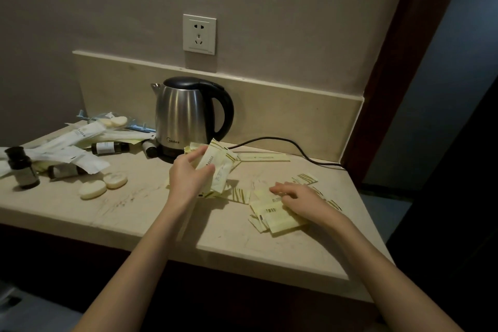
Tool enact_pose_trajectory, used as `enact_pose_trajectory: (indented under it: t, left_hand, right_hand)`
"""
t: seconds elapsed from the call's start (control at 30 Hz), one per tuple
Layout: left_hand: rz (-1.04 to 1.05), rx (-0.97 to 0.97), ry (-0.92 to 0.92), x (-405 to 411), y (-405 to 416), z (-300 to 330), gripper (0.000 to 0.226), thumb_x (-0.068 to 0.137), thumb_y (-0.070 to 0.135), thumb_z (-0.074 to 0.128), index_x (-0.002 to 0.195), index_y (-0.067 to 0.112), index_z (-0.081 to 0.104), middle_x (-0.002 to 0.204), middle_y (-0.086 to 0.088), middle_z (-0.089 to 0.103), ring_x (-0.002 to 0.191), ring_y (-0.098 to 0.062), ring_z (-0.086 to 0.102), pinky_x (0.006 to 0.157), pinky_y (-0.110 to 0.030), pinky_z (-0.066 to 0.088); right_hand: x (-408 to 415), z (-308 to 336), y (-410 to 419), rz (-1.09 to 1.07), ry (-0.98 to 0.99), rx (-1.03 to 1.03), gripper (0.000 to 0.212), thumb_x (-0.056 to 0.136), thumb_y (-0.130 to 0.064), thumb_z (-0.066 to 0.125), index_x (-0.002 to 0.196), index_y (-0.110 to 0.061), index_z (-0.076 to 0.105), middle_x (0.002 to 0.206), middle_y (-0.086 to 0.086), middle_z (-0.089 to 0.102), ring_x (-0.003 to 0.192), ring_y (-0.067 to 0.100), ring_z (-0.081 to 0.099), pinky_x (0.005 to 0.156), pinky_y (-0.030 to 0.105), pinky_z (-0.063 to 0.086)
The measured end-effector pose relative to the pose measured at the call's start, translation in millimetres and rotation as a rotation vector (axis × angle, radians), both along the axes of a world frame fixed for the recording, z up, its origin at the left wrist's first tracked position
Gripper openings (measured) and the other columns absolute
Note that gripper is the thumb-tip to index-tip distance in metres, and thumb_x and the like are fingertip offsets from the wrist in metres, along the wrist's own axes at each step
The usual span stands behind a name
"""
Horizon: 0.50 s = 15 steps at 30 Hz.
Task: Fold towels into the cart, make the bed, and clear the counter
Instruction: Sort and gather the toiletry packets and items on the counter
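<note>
My left hand (188, 175) grips a bunch of pale yellow sachets (219, 167) lifted just above the beige counter (151, 221), in front of the kettle. My right hand (299, 201) rests with curled fingers on a loose pile of more yellow sachets (275, 217) lying flat on the counter's right part. A few single sachets (239, 194) lie between the two hands, and one long one (262, 156) sits behind them.
A steel kettle (188, 116) stands at the back, its black cord (296, 147) trailing right. At left lie white wrapped toiletries (67, 140), small dark bottles (23, 170) and two soap bars (102, 184). A wall socket (199, 34) is above. The counter's front edge is close.
</note>
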<state>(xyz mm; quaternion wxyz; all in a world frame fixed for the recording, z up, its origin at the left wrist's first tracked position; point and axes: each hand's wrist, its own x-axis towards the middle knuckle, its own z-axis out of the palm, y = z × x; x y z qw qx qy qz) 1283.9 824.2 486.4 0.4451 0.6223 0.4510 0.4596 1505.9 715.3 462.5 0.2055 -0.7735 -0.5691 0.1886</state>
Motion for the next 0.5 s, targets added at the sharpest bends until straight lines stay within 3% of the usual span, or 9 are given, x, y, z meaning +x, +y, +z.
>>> enact_pose_trajectory:
  t: [0.1, 0.2, 0.4, 0.5]
  left_hand:
    - [0.044, 0.010, 0.014, -15, 10, 1, 0.051, 0.084, 0.007, 0.066, 0.131, 0.026, 0.056, 0.136, -0.002, 0.054, 0.102, -0.016, 0.058, 0.081, -0.037, 0.056]
    - [0.077, -0.001, 0.027, -31, 20, 2, 0.053, 0.086, 0.005, 0.063, 0.134, 0.025, 0.052, 0.141, -0.003, 0.048, 0.097, -0.012, 0.052, 0.065, -0.022, 0.051]
    - [0.091, -0.070, -0.012, -50, 37, 5, 0.054, 0.086, 0.004, 0.063, 0.133, 0.026, 0.052, 0.133, -0.005, 0.055, 0.090, -0.018, 0.061, 0.067, -0.031, 0.056]
    - [0.106, -0.080, -0.012, -54, 46, 7, 0.053, 0.086, 0.003, 0.063, 0.133, 0.026, 0.053, 0.135, -0.005, 0.054, 0.093, -0.019, 0.060, 0.069, -0.032, 0.056]
  right_hand:
    - [-8, 5, 11, 0.055, -0.039, -0.072, 0.043, 0.096, -0.024, 0.042, 0.136, -0.039, 0.046, 0.152, -0.013, 0.031, 0.142, 0.014, 0.024, 0.117, 0.046, 0.022]
    - [-20, 9, 29, 0.073, -0.012, -0.029, 0.042, 0.096, -0.023, 0.045, 0.136, -0.034, 0.048, 0.152, -0.013, 0.031, 0.134, 0.017, 0.039, 0.106, 0.038, 0.039]
    - [-57, 13, 78, 0.136, 0.078, 0.116, 0.037, 0.098, -0.026, 0.048, 0.135, -0.027, 0.050, 0.145, -0.006, 0.044, 0.131, 0.014, 0.042, 0.096, 0.023, 0.036]
    - [-69, 16, 103, 0.118, 0.080, 0.177, 0.041, 0.096, -0.029, 0.053, 0.136, -0.024, 0.049, 0.141, -0.002, 0.048, 0.126, 0.015, 0.046, 0.093, 0.023, 0.036]
